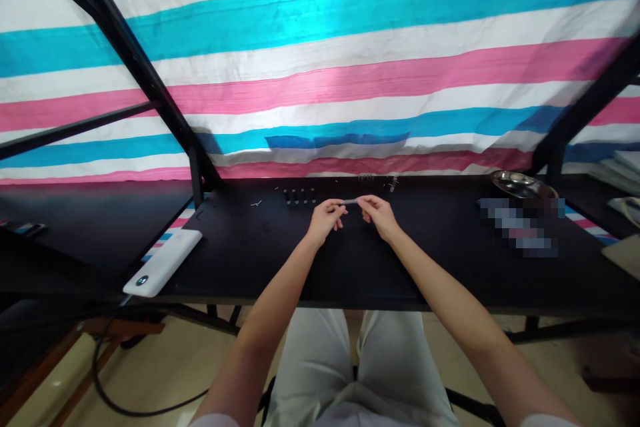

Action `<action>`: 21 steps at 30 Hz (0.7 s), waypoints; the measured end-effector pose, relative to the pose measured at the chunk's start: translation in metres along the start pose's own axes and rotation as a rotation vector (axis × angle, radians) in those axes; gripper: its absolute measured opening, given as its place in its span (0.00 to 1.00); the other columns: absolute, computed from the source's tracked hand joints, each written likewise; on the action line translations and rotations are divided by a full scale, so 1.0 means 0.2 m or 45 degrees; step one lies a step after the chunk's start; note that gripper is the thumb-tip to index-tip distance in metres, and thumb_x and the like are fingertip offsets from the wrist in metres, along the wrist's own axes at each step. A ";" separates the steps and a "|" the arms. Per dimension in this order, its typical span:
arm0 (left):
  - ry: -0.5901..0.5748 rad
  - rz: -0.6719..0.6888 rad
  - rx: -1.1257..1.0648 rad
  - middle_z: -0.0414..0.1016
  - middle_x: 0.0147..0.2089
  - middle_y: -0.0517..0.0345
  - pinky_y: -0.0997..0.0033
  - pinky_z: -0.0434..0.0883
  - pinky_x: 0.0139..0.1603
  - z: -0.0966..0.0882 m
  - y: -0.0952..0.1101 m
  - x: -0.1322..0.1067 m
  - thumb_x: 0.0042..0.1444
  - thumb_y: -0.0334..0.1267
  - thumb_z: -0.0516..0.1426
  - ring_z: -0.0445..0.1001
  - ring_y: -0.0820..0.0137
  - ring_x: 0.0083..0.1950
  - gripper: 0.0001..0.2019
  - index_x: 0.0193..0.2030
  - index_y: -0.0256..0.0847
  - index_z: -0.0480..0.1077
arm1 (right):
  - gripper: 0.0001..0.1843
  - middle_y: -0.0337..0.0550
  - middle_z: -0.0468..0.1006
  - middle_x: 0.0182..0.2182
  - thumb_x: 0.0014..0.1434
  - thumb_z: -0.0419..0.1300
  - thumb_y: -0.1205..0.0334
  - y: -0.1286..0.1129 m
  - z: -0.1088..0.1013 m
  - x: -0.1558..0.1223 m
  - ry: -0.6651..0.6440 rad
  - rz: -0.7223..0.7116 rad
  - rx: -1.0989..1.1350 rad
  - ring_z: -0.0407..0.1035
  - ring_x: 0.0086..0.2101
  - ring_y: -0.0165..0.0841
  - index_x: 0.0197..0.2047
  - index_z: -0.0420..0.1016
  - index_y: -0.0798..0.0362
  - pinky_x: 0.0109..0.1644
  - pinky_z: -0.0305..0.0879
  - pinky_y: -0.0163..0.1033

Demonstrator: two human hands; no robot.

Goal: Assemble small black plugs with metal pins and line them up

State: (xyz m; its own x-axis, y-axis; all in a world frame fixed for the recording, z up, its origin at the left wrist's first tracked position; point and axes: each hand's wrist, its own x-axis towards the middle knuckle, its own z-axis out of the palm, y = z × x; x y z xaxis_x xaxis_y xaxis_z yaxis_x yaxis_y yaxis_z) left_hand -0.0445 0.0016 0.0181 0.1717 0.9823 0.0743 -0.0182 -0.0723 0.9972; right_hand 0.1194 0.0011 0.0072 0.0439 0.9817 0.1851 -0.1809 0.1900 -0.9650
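Near the far middle of the black table (pixel 360 260), my left hand (pixel 327 221) pinches one end of a small, thin grey rod (pixel 349 201). The other end is between the fingers of my right hand (pixel 377 215). The rod lies roughly level between both sets of fingertips, just above the tabletop; its exact kind is too small to tell. Left of my left hand, several short dark cylinders with lighter ends (pixel 295 197) stand in a row. Beyond my right hand lie a small clear piece (pixel 393 184) and a row of tiny pale pieces (pixel 366 177).
White scraps (pixel 256 203) lie at the back left. A white power bank (pixel 165 261) with a cable rests at the left edge. At right are a shiny metal dish (pixel 525 183) and a pixelated item (pixel 520 227). Black frame bars (pixel 170 113) and a striped sheet (pixel 350 87) rise behind.
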 end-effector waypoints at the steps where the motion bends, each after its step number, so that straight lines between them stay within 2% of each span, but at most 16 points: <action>1: -0.016 0.006 0.003 0.73 0.31 0.56 0.81 0.58 0.14 0.00 0.00 0.00 0.48 0.41 0.59 0.65 0.81 0.16 0.16 0.42 0.33 0.67 | 0.18 0.31 0.61 0.17 0.43 0.65 0.48 0.01 0.00 0.00 -0.064 0.041 0.011 0.52 0.17 0.21 0.32 0.73 0.54 0.19 0.48 0.31; 5: 0.000 0.031 0.060 0.72 0.28 0.58 0.81 0.58 0.14 0.01 -0.01 0.00 0.48 0.44 0.59 0.64 0.81 0.16 0.16 0.40 0.33 0.68 | 0.19 0.29 0.60 0.16 0.41 0.66 0.49 0.02 0.00 -0.01 -0.184 0.180 0.028 0.49 0.16 0.20 0.32 0.73 0.54 0.19 0.44 0.30; 8: 0.038 0.066 0.145 0.71 0.26 0.60 0.81 0.58 0.14 0.01 -0.02 0.00 0.50 0.44 0.58 0.63 0.82 0.15 0.15 0.38 0.34 0.68 | 0.20 0.29 0.59 0.16 0.41 0.65 0.48 0.03 -0.01 -0.01 -0.233 0.207 -0.085 0.49 0.17 0.20 0.33 0.74 0.54 0.20 0.45 0.30; 13: 0.012 0.151 0.307 0.69 0.26 0.62 0.82 0.60 0.17 -0.01 -0.04 0.00 0.52 0.44 0.56 0.64 0.82 0.16 0.13 0.36 0.35 0.68 | 0.19 0.36 0.68 0.20 0.47 0.60 0.47 0.03 -0.03 -0.01 -0.268 -0.102 -0.535 0.56 0.21 0.25 0.34 0.76 0.54 0.25 0.54 0.33; 18: -0.045 0.241 0.522 0.68 0.26 0.63 0.82 0.60 0.19 -0.01 -0.04 -0.01 0.53 0.43 0.54 0.64 0.82 0.17 0.11 0.37 0.37 0.69 | 0.17 0.37 0.66 0.21 0.53 0.56 0.49 0.03 -0.04 -0.01 -0.338 -0.411 -0.951 0.58 0.23 0.27 0.38 0.77 0.51 0.30 0.57 0.34; 21: -0.103 0.253 0.605 0.68 0.26 0.63 0.82 0.60 0.19 0.00 -0.04 -0.02 0.53 0.42 0.54 0.64 0.82 0.17 0.11 0.38 0.37 0.70 | 0.15 0.37 0.66 0.22 0.56 0.54 0.51 0.03 -0.04 -0.01 -0.398 -0.496 -1.101 0.59 0.24 0.27 0.36 0.76 0.51 0.30 0.56 0.34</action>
State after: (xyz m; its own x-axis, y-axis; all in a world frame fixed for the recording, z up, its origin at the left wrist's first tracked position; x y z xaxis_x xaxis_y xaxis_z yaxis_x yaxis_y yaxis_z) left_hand -0.0448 -0.0026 0.0100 0.2863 0.9267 0.2435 0.3876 -0.3444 0.8551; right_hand 0.1266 -0.0006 0.0003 -0.3353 0.8342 0.4379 0.5740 0.5494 -0.6071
